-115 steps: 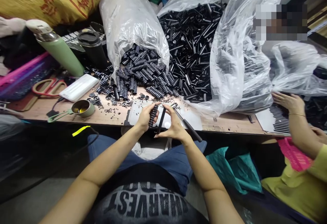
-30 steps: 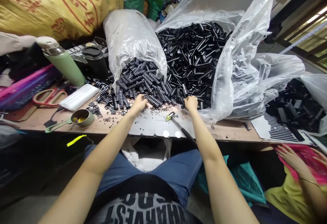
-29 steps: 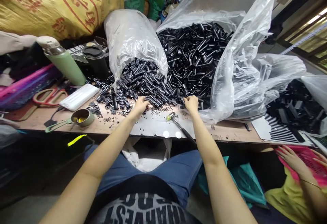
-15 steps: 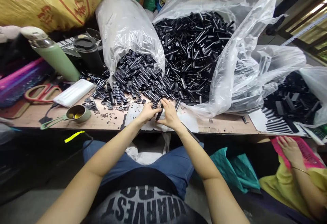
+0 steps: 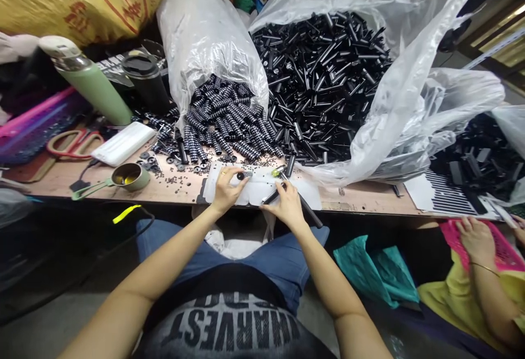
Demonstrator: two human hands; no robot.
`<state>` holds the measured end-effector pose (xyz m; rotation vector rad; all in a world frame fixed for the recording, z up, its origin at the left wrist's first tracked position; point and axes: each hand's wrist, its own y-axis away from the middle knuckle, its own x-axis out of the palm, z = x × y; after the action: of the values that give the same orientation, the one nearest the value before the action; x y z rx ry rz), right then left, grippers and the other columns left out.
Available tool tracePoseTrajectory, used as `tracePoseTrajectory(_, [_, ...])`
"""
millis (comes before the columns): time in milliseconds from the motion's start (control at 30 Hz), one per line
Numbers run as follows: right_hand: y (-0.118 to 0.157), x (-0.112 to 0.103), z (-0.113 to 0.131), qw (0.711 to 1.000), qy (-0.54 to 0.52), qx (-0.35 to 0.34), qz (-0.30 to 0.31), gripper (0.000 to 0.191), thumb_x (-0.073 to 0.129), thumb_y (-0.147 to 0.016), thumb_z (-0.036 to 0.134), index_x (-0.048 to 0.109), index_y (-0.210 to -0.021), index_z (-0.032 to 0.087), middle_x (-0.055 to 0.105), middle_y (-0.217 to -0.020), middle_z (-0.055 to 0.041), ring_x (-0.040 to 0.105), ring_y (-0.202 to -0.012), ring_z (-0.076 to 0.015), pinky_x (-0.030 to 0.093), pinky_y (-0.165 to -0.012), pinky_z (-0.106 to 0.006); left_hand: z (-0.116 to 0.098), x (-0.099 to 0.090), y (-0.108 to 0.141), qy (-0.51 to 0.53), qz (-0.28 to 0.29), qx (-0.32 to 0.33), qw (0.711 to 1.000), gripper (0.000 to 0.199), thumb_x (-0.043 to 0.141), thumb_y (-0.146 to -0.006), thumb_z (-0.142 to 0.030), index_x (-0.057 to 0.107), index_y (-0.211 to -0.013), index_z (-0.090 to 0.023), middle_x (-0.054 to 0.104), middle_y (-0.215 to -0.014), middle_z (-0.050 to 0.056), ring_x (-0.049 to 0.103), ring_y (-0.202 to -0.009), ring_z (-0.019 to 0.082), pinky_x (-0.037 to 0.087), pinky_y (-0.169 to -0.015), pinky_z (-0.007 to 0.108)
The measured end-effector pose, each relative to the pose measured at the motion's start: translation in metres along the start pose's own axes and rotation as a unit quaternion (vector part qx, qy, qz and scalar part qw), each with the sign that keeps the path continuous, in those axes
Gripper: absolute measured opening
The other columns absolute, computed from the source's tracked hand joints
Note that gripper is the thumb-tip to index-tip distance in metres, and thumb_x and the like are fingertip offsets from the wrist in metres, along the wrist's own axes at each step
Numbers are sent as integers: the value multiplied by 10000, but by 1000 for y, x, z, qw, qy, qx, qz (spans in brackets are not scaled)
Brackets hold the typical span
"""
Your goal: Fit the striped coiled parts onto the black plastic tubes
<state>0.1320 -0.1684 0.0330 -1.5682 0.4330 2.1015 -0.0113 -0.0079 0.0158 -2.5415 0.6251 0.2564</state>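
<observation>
Ridged black-and-white cylinder: pinched in my left fingers, over a thin white sheet.
Slim black tube: held slantwise in my right fingers, just right of the cylinder.
Black-handled hammer: lies by my right fingers, its handle overhanging the edge of the pinkish wooden surface.
Heap of ridged cylinders: spills from a cloudy plastic bag.
Far right: a co-worker's hand rests on a bright pink perforated piece.

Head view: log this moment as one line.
left hand: holds patterned cylinder | right hand: holds black tube | hammer: near right hand
</observation>
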Motion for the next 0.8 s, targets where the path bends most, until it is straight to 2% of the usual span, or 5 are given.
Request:
tracePoseTrajectory(133, [2,-3,5,999,-37,11,-24,866,790,-617,550,455,-1331,193,404,-1355,-190,398,-1263,-380,370,-1024,-544,-16,8,-15,250,-26,-139,958,326,503,-892,-483,557,-1045,-201,580,-783,9,582,-681,120,489,-648,245])
tracePoseTrajectory(267, [4,-14,13,980,-167,-92,-65,1157,823,-601,494,143,-1473,153,314,-1432,-206,306,-1355,-334,332,-1100,-511,-35,6,-17,390,49,-271,879,448,517,-860,-541,538,-1144,-196,447,-594,-67,358,-372,47,267,-353,166])
tracePoseTrajectory(433, [1,-34,34,957,-214,-190,-38,1291,872,-519,485,83,-1490,169,286,-1452,-201,272,-1376,-355,307,-1121,-528,-52,5,-13,406,123,-340,839,525,531,-851,-498,525,-1274,-187,460,-524,-71,362,-333,53,240,-323,158])
tracePoseTrajectory(600, [-9,-44,52,946,-205,-252,-5,1188,852,-571,422,128,-1490,215,296,-1461,-155,264,-1388,-325,259,-1159,-497,-58,10,-12,402,88,-360,838,335,588,-800,-381,624,-1010,-122,567,-599,-13,526,-414,95,398,-374,188])
tracePoseTrajectory(800, [-14,-34,52,930,-247,-271,4,1101,819,-611,328,148,-1468,165,296,-1468,-172,262,-1398,-291,256,-1169,-461,-70,11,-11,386,118,-417,814,335,581,-812,-453,574,-923,-137,550,-524,-14,561,-385,142,451,-367,223])
